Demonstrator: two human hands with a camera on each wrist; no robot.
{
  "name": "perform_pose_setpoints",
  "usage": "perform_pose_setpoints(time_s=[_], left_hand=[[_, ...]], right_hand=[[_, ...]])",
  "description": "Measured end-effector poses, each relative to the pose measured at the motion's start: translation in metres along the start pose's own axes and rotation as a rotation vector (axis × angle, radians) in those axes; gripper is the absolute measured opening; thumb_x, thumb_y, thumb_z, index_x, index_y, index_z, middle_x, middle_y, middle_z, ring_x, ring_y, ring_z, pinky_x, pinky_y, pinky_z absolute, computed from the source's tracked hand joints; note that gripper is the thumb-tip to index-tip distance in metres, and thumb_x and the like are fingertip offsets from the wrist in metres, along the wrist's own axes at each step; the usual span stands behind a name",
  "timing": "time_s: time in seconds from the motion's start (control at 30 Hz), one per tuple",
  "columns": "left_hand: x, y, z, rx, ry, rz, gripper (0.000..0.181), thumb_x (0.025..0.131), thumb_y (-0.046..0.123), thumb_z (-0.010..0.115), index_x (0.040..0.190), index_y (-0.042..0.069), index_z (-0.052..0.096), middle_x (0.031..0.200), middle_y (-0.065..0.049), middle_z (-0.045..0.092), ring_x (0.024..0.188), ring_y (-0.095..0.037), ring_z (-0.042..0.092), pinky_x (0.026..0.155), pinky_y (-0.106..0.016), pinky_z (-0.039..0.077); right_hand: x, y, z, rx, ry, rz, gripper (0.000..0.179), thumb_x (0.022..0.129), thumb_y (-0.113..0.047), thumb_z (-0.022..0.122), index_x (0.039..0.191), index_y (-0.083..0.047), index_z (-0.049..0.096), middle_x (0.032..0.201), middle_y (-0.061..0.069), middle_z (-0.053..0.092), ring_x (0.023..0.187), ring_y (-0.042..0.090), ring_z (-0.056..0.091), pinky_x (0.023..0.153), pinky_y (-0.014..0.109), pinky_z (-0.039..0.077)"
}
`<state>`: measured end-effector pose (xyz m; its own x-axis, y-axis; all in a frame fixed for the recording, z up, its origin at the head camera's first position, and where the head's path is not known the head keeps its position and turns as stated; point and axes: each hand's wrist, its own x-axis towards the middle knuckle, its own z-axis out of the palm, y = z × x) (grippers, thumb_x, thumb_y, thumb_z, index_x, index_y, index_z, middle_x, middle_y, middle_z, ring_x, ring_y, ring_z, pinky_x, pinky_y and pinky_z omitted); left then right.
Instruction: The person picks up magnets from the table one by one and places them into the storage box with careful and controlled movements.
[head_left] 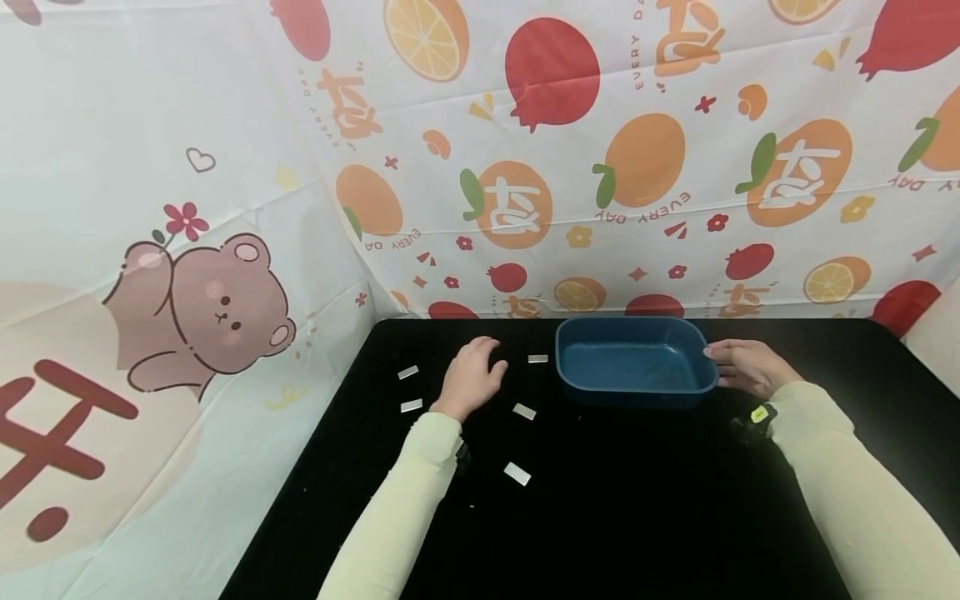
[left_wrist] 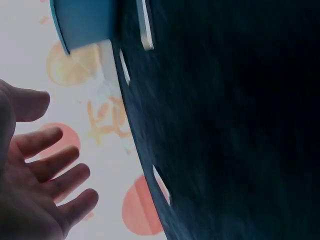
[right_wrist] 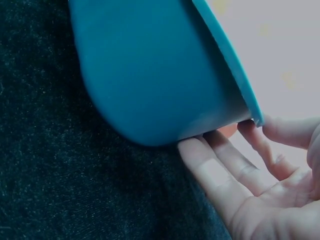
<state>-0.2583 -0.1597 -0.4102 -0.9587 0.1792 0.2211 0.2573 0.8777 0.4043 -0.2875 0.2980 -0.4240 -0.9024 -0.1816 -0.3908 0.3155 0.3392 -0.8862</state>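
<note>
A blue oblong plastic basin (head_left: pixel 637 392) stands toward the back of the black table. At its right end my right hand (head_left: pixel 750 367) holds it, thumb at the rim and fingers against the outer wall; the right wrist view shows these fingers (right_wrist: pixel 210 172) under the basin's curved end (right_wrist: pixel 155 75). My left hand (head_left: pixel 471 377) is left of the basin, over the table, fingers spread and holding nothing. In the left wrist view, the left palm (left_wrist: pixel 30 200) is bare. Small flat white rectangular pieces lie around this hand, among them one (head_left: pixel 537 359) between hand and basin.
Other white pieces lie on the table: two at the left (head_left: pixel 408 372), one in front of the left hand (head_left: pixel 524 412) and one nearer (head_left: pixel 517 474). A fruit-print cloth (head_left: pixel 525 275) hangs right behind the table. A bear-print cloth (head_left: pixel 217 308) hangs at the left.
</note>
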Motion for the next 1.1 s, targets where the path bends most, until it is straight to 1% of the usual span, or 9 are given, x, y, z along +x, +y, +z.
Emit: perform_pose_setpoints(time_s=[0.17, 0.3, 0.5, 0.7, 0.8, 0.9, 0.97, 1.1], left_hand=[[0.005, -0.024, -0.009, 0.097, 0.040, -0.050, 0.044, 0.099, 0.026, 0.057, 0.138, 0.006, 0.056, 0.146, -0.015, 0.052, 0.131, -0.035, 0.053, 0.105, -0.051, 0.047], [0.007, -0.043, -0.015, 0.176, 0.066, -0.060, 0.043, 0.099, 0.025, 0.056, 0.137, 0.006, 0.057, 0.144, -0.016, 0.054, 0.128, -0.036, 0.055, 0.103, -0.052, 0.048], [0.009, -0.066, -0.028, 0.264, 0.072, -0.082, 0.043, 0.098, 0.023, 0.056, 0.136, 0.003, 0.058, 0.141, -0.020, 0.055, 0.124, -0.040, 0.057, 0.099, -0.055, 0.050], [0.008, -0.089, -0.038, 0.275, 0.053, -0.141, 0.045, 0.099, 0.023, 0.053, 0.138, 0.001, 0.054, 0.145, -0.024, 0.049, 0.128, -0.044, 0.052, 0.101, -0.059, 0.046], [0.007, -0.100, -0.040, 0.284, 0.049, -0.173, 0.045, 0.099, 0.022, 0.053, 0.138, 0.000, 0.054, 0.145, -0.025, 0.048, 0.128, -0.045, 0.051, 0.101, -0.060, 0.046], [0.004, -0.110, -0.042, 0.289, 0.040, -0.212, 0.045, 0.098, 0.022, 0.053, 0.137, 0.000, 0.055, 0.144, -0.026, 0.049, 0.126, -0.045, 0.053, 0.099, -0.059, 0.047], [0.001, -0.115, -0.044, 0.285, 0.038, -0.238, 0.045, 0.098, 0.021, 0.053, 0.137, 0.000, 0.055, 0.144, -0.026, 0.050, 0.124, -0.045, 0.054, 0.097, -0.059, 0.048], [-0.004, -0.126, -0.045, 0.266, 0.021, -0.294, 0.045, 0.099, 0.022, 0.051, 0.138, 0.001, 0.055, 0.144, -0.026, 0.050, 0.122, -0.045, 0.055, 0.095, -0.058, 0.049]], right_hand=[[0.001, 0.000, 0.000, 0.006, 0.004, 0.003, 0.065, 0.101, -0.036, 0.056, 0.148, 0.003, 0.034, 0.103, -0.010, 0.063, 0.096, 0.009, 0.065, 0.094, 0.033, 0.057], [0.000, 0.000, -0.001, 0.013, 0.006, 0.003, 0.064, 0.101, -0.034, 0.055, 0.148, 0.003, 0.034, 0.103, -0.009, 0.063, 0.095, 0.009, 0.065, 0.094, 0.033, 0.057], [-0.002, -0.001, -0.001, 0.012, 0.006, 0.008, 0.064, 0.101, -0.035, 0.056, 0.148, 0.004, 0.035, 0.107, -0.008, 0.062, 0.096, 0.009, 0.064, 0.093, 0.032, 0.057], [-0.001, 0.000, 0.002, -0.002, 0.004, 0.005, 0.065, 0.101, -0.036, 0.055, 0.148, 0.004, 0.035, 0.112, -0.005, 0.062, 0.097, 0.010, 0.064, 0.099, 0.036, 0.055], [0.000, 0.000, 0.002, -0.020, -0.001, 0.007, 0.067, 0.101, -0.037, 0.055, 0.150, 0.004, 0.032, 0.123, 0.003, 0.060, 0.099, 0.011, 0.063, 0.101, 0.037, 0.054], [0.000, 0.000, 0.002, -0.044, 0.004, 0.006, 0.068, 0.101, -0.038, 0.054, 0.150, 0.004, 0.032, 0.134, 0.014, 0.055, 0.100, 0.012, 0.063, 0.099, 0.036, 0.055], [-0.001, -0.001, 0.001, -0.055, 0.011, 0.001, 0.069, 0.101, -0.039, 0.054, 0.150, 0.004, 0.032, 0.139, 0.019, 0.051, 0.100, 0.012, 0.064, 0.097, 0.035, 0.056], [-0.002, -0.001, 0.002, -0.058, 0.020, -0.002, 0.068, 0.101, -0.038, 0.054, 0.149, 0.004, 0.033, 0.138, 0.019, 0.052, 0.099, 0.011, 0.064, 0.096, 0.035, 0.056]])
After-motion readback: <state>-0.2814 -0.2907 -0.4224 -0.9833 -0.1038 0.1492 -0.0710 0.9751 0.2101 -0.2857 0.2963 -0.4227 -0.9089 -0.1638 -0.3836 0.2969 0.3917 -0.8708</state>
